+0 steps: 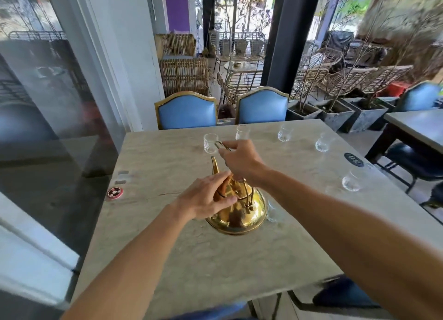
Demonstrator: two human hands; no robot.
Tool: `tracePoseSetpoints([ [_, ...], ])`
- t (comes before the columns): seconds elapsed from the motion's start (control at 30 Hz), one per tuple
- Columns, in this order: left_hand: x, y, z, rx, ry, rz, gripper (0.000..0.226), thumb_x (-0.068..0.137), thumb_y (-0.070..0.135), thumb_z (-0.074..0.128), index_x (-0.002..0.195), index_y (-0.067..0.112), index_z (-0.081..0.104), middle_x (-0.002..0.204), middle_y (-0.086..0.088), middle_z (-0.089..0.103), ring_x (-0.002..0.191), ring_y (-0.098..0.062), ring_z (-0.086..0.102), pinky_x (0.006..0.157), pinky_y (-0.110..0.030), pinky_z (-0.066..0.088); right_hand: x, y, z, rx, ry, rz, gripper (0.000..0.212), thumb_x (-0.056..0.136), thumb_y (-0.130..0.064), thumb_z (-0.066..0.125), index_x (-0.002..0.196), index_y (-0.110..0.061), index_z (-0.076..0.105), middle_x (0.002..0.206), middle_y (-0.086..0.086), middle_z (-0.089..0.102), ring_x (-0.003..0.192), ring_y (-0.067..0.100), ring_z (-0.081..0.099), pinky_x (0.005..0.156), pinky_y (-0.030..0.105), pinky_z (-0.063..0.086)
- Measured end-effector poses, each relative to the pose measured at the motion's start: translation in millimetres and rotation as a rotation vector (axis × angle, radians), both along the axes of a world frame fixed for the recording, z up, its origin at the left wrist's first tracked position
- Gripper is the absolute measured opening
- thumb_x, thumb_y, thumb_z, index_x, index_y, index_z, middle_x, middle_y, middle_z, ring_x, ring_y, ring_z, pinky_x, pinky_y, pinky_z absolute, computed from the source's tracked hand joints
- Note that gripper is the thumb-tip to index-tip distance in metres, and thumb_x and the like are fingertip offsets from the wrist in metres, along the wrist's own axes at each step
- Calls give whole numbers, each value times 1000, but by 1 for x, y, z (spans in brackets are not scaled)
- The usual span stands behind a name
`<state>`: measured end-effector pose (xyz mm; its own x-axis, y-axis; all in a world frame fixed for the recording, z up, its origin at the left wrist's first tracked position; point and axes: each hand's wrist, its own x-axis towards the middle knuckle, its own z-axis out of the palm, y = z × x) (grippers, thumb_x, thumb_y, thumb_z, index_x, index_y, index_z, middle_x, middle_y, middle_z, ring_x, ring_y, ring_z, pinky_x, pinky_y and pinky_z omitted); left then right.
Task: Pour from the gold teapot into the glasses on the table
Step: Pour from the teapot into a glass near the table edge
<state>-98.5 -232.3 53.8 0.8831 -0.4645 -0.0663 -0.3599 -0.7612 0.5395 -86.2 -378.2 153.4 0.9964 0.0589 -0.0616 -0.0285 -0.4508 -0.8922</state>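
Centre of the frame, the gold teapot (239, 211) sits on the pale stone desk (167, 259), its spout (215, 167) pointing up the frame toward the far glasses. The right hand (239, 162) reaches in from the right side and is closed around the top of the tall hoop handle (223, 146), which rises above the pot and shows past the knuckles. The left hand (206, 196) comes in from the lower left with fingers together and laid flat against the lid area of the teapot, thumb tucked against the pot's shoulder; it presses rather than grips, and the lid itself is mostly hidden under it. Clear glasses ring the far and right part of the desk: one (211, 143) just beyond the handle's tip, a second (242, 132) right behind the right hand, a third (285, 133) further right, a fourth (322, 144) near the right edge, and a fifth (352, 181) lower on the right. All look empty, though they are small. A red round disc (115, 192) lies at the left edge of the desk, and a dark oval tag (353, 159) sits near the right edge. Two blue chairs (188, 112) stand behind the desk at upper centre.
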Motion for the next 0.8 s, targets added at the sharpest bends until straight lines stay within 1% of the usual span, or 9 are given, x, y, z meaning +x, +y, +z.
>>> tracePoseSetpoints([
  [0.17,-13,-12,-35,-15,70,10,102,85,86,43,164,23,35,155,-5,56,135,-28,57,115,-48,44,-12,-10,-26,-22,71,8,39,99,-17,54,137,-12,55,61,-2,56,43,13,44,40,26,39],
  [0.27,-16,-15,-53,-33,111,14,111,80,99,37,165,28,32,158,-3,54,137,-27,56,115,-52,45,-12,-13,-38,-39,107,23,40,99,-17,53,139,-13,53,59,-4,55,40,13,43,38,25,38],
  [0.33,-17,-16,-63,-43,141,26,114,76,103,33,164,31,31,158,-2,54,136,-27,57,114,-52,47,-10,-13,-46,-45,133,28,40,99,-17,52,138,-11,53,61,-4,53,38,10,42,37,24,36],
  [0.4,-18,-16,-70,-63,174,44,108,79,99,38,163,31,33,156,-2,56,134,-27,59,112,-52,48,-7,-11,-53,-61,152,28,35,99,-16,52,132,-8,59,63,-3,51,39,11,42,37,23,37],
  [0.47,-17,-14,-76,-80,205,54,102,81,93,44,162,31,35,154,-2,58,133,-26,59,112,-52,48,-4,-8,-60,-83,171,22,31,98,-16,52,125,-7,64,59,-1,50,44,17,42,39,25,37],
  [0.53,-17,-12,-81,-86,235,52,102,80,94,45,161,32,35,154,-1,58,134,-26,59,112,-52,48,0,-4,-67,-99,206,19,35,97,-16,52,130,-12,62,57,-3,52,46,19,42,39,25,37],
  [0.63,-17,-10,-86,-75,286,50,101,81,91,46,163,34,33,155,-1,57,130,-30,63,109,-51,51,4,2,-73,-134,255,33,37,97,-18,52,134,-14,59,61,2,55,47,21,44,41,26,39],
  [0.73,-19,-9,-90,-75,335,58,99,84,88,48,166,36,27,156,-1,54,122,-34,68,109,-50,51,8,6,-77,-158,295,22,33,97,-16,52,127,-7,64,62,2,54,42,19,43,39,26,38],
  [0.8,-19,-9,-92,-84,361,58,94,90,80,53,168,35,25,155,-2,56,121,-33,67,109,-47,50,10,7,-80,-173,314,14,31,96,-15,51,121,0,64,65,6,53,40,18,42,40,26,37],
])
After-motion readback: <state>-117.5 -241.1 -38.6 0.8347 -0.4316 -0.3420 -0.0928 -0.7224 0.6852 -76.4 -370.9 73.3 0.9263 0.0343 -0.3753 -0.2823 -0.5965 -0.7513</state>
